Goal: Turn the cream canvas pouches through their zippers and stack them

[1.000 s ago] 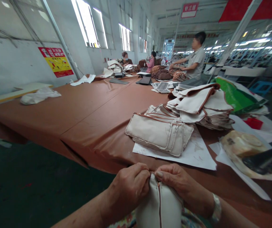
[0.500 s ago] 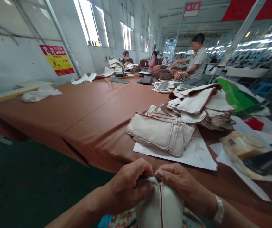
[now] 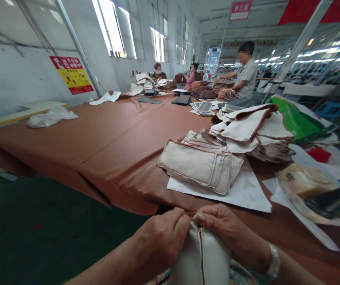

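A cream fabric piece (image 3: 214, 253) with a brown-edged seam down its middle hangs upright between my hands, close to my lap. My left hand (image 3: 165, 235) is closed on its top left edge, fingers curled and knuckles up. At the top right edge, my right hand (image 3: 225, 225) pinches the material between thumb and fingers beside the seam. The two hands are a small gap apart at the top of the seam. Just beyond them, a pile of flat cream stitched pieces (image 3: 187, 164) lies on a white sheet (image 3: 253, 194).
A brown-covered table (image 3: 122, 138) stretches ahead. To the right are a taller stack of cream pieces (image 3: 247, 130), a green bag (image 3: 294, 118) and a stained container (image 3: 304, 180) with a black object. A co-worker (image 3: 245, 73) stands at the far right side beside brown piles.
My left hand has rolled over and shifted slightly lower, its knuckles now hiding the thumb. My right hand keeps its pinch in nearly the same place.
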`<move>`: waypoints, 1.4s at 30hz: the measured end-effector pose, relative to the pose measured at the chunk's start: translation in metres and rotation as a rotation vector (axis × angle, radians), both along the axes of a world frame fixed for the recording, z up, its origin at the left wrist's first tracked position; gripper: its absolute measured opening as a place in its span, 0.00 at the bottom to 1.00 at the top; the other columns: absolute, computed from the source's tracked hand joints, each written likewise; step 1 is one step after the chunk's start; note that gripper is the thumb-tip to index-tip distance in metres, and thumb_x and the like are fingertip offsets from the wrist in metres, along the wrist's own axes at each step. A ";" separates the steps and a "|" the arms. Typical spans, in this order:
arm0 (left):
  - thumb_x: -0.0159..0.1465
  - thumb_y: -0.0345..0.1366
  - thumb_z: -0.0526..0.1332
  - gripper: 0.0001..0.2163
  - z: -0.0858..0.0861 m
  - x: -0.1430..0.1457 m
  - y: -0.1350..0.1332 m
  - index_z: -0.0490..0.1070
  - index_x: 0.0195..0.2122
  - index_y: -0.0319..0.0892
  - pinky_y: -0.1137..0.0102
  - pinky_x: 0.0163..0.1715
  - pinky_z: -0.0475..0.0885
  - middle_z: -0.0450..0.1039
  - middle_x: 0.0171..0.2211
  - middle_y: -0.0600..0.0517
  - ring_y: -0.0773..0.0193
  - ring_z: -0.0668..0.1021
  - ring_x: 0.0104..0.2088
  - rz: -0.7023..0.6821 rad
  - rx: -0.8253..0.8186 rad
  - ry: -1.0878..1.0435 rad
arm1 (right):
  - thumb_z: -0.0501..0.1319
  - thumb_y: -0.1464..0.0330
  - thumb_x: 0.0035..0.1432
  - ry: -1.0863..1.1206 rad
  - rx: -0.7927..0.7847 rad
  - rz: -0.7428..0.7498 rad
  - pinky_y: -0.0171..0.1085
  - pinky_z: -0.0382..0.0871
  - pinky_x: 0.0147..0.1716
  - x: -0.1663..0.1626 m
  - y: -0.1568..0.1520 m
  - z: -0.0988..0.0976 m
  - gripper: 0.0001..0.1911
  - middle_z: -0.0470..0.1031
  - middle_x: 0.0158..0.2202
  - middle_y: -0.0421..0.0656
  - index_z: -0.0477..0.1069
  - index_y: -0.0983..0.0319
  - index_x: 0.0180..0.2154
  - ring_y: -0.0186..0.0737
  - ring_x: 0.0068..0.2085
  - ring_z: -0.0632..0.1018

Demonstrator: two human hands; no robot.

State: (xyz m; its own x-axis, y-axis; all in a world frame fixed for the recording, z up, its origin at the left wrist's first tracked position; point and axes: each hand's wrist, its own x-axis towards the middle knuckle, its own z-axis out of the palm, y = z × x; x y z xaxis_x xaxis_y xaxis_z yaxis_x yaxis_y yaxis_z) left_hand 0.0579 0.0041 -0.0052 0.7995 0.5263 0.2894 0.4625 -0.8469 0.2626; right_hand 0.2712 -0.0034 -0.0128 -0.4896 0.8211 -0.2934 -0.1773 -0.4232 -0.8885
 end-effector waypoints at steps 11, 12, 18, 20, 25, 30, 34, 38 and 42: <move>0.70 0.27 0.42 0.15 0.001 0.000 -0.004 0.66 0.48 0.31 0.67 0.32 0.76 0.75 0.39 0.39 0.56 0.79 0.36 0.020 0.441 0.109 | 0.68 0.56 0.55 0.065 -0.072 -0.011 0.28 0.47 0.19 -0.002 0.000 -0.004 0.21 0.58 0.21 0.34 0.65 0.65 0.25 0.26 0.22 0.54; 0.70 0.27 0.41 0.16 0.000 0.000 -0.004 0.66 0.48 0.30 0.67 0.31 0.76 0.75 0.39 0.38 0.55 0.79 0.35 0.032 0.476 0.111 | 0.68 0.56 0.55 0.061 -0.072 -0.009 0.29 0.47 0.20 -0.002 0.000 -0.005 0.21 0.58 0.21 0.34 0.65 0.65 0.25 0.26 0.22 0.54; 0.70 0.27 0.44 0.11 -0.001 0.006 -0.001 0.64 0.36 0.38 0.72 0.24 0.72 0.68 0.28 0.48 0.61 0.75 0.27 0.105 0.252 0.107 | 0.62 0.53 0.60 -0.148 0.123 0.009 0.31 0.49 0.22 -0.005 -0.004 0.000 0.22 0.59 0.23 0.36 0.67 0.65 0.27 0.29 0.24 0.56; 0.71 0.27 0.45 0.10 0.000 0.007 0.002 0.62 0.34 0.40 0.74 0.24 0.71 0.66 0.28 0.50 0.63 0.73 0.26 0.134 0.155 0.064 | 0.57 0.54 0.65 -0.281 0.310 0.022 0.32 0.55 0.25 -0.008 -0.007 0.003 0.21 0.65 0.25 0.39 0.68 0.65 0.29 0.31 0.26 0.61; 0.71 0.28 0.46 0.10 -0.004 0.007 0.009 0.60 0.32 0.42 0.74 0.25 0.68 0.64 0.27 0.53 0.65 0.71 0.26 0.173 0.033 -0.069 | 0.49 0.60 0.69 -0.519 0.695 0.053 0.35 0.61 0.35 -0.014 -0.015 0.002 0.19 0.71 0.30 0.43 0.66 0.63 0.29 0.37 0.32 0.68; 0.70 0.28 0.49 0.06 0.004 -0.005 0.015 0.62 0.36 0.42 0.73 0.30 0.67 0.68 0.31 0.54 0.67 0.71 0.29 0.121 -0.315 -0.193 | 0.53 0.53 0.66 -0.353 0.348 0.037 0.32 0.53 0.25 -0.005 -0.009 -0.001 0.23 0.60 0.25 0.37 0.65 0.64 0.27 0.32 0.27 0.58; 0.69 0.29 0.51 0.06 0.020 -0.014 0.017 0.65 0.44 0.41 0.73 0.35 0.67 0.71 0.36 0.52 0.67 0.73 0.34 0.039 -0.525 -0.246 | 0.59 0.53 0.63 -0.182 0.137 0.015 0.32 0.46 0.21 -0.001 -0.006 -0.003 0.22 0.55 0.24 0.35 0.63 0.64 0.27 0.29 0.25 0.52; 0.66 0.30 0.55 0.14 0.027 -0.013 0.018 0.65 0.53 0.41 0.76 0.31 0.68 0.71 0.36 0.53 0.68 0.72 0.33 0.054 -0.716 -0.292 | 0.61 0.54 0.62 -0.063 0.043 0.031 0.31 0.44 0.20 -0.001 -0.006 -0.005 0.21 0.56 0.23 0.34 0.63 0.64 0.27 0.28 0.23 0.52; 0.62 0.29 0.60 0.07 0.022 -0.008 0.019 0.73 0.41 0.39 0.78 0.27 0.64 0.70 0.30 0.55 0.70 0.70 0.29 0.156 -0.712 -0.270 | 0.61 0.54 0.62 -0.080 0.055 0.026 0.31 0.44 0.20 0.000 -0.005 -0.005 0.22 0.55 0.22 0.34 0.62 0.64 0.26 0.27 0.23 0.52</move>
